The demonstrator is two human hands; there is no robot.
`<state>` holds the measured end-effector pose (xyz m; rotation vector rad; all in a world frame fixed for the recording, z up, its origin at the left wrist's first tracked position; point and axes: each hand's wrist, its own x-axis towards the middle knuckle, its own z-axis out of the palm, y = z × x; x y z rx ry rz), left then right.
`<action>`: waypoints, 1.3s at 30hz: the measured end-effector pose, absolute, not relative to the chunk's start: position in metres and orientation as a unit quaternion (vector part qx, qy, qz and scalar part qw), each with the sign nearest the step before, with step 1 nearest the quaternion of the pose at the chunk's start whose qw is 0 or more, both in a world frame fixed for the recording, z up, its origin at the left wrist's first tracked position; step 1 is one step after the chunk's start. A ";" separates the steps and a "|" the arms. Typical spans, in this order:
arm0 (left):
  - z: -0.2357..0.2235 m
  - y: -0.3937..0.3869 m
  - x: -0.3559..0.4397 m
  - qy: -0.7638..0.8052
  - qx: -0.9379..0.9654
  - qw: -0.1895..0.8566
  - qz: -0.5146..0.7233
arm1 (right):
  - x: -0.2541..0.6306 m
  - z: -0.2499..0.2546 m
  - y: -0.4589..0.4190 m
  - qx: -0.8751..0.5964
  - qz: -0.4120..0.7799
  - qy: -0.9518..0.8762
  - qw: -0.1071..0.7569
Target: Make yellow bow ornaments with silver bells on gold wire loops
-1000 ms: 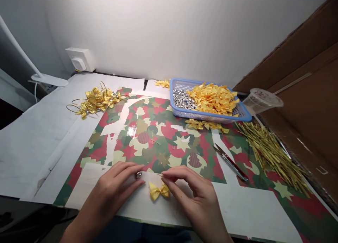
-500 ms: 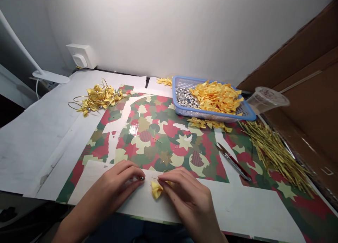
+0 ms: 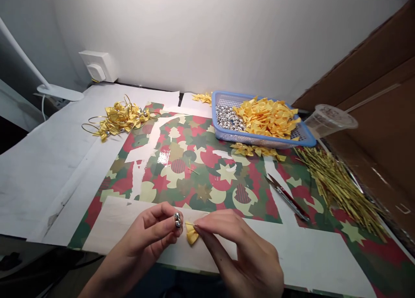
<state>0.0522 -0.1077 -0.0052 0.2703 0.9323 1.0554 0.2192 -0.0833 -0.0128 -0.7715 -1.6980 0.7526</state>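
Observation:
My left hand (image 3: 151, 233) pinches a small silver bead (image 3: 177, 220) between thumb and fingertip. Just to its right, my right hand (image 3: 243, 246) holds a yellow satin bow (image 3: 192, 234) at its fingertips, with the bow partly hidden and folded against them. A thin metal needle or wire (image 3: 189, 224) sticks out from those fingers towards the bead, a small gap apart. Both hands are above a white paper sheet (image 3: 292, 255) at the near edge of the table.
A blue plastic basket (image 3: 259, 144) holds silver beads (image 3: 228, 118) and a heap of yellow bows (image 3: 267, 118). Gold wire strands (image 3: 337, 188) and red-handled scissors (image 3: 287, 201) lie to the right on camouflage-patterned paper (image 3: 194, 168). Finished gold bows (image 3: 118, 118) lie at the back left.
The bow has gone from lying flat on the sheet to folded in my right fingers. My left hand has raised the bead, and the wire tip now points at it.

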 end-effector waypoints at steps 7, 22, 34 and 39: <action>-0.007 -0.107 0.053 0.384 0.124 0.780 0.479 | 0.221 -0.014 -0.082 -0.323 0.319 -0.724 0.520; -0.012 -0.111 0.058 0.519 0.276 0.627 0.512 | 0.218 -0.021 -0.086 -0.351 0.372 -0.681 0.524; -0.003 -0.101 0.069 0.600 0.448 0.412 0.520 | 0.214 -0.027 -0.085 -0.406 0.337 -0.661 0.534; 0.001 -0.088 0.068 0.565 0.556 0.310 0.526 | 0.226 -0.014 -0.070 -0.432 0.312 -0.690 0.489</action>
